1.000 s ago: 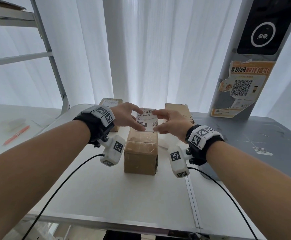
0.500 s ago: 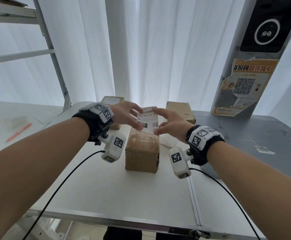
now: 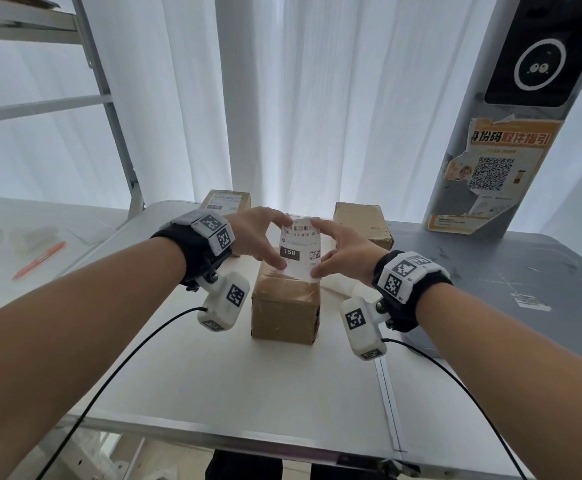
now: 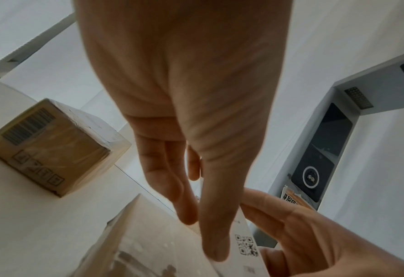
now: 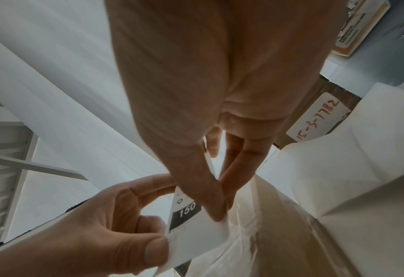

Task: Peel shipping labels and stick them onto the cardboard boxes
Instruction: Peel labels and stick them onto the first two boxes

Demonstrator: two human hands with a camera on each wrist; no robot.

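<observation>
A white shipping label (image 3: 300, 249) marked "150", with a barcode and a QR code, is held upright just above a taped cardboard box (image 3: 284, 311) in the middle of the white table (image 3: 248, 386). My left hand (image 3: 260, 239) pinches the label's left edge between thumb and fingers. My right hand (image 3: 338, 251) pinches its right edge. In the right wrist view the label (image 5: 189, 221) hangs over the box top (image 5: 274, 234). The left wrist view shows the label's QR corner (image 4: 246, 245) by my thumb.
Two more cardboard boxes stand at the back: one with a label (image 3: 227, 202) at the left, a plain one (image 3: 362, 220) at the right. A grey kiosk post with a poster (image 3: 490, 174) stands on the grey table. A metal shelf frame (image 3: 109, 109) rises left. White sheets (image 5: 352, 168) lie right of the box.
Both hands have raised the label's upper edge, so it now stands more upright and taller above the box. The box has stayed where it was.
</observation>
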